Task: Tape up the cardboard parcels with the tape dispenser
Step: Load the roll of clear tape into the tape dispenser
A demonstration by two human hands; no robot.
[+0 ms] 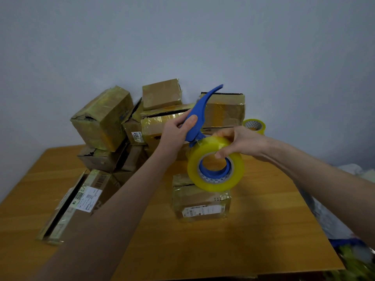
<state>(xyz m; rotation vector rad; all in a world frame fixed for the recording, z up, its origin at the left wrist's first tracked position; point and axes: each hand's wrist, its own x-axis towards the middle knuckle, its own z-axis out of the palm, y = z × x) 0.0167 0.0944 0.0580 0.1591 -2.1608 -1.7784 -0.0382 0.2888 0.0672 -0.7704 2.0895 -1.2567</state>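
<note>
My left hand (178, 132) grips the blue dispenser (199, 110) handle; my right hand (239, 142) pinches its tape roll (215, 185), above a small parcel (200, 205) on the table (253, 230). More parcels (105, 118) piled behind.

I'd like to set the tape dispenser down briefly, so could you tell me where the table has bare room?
The table is bare between the small parcel and its right edge, and along the near edge in front. The back is crowded: stacked parcels, a spare tape roll.
</note>
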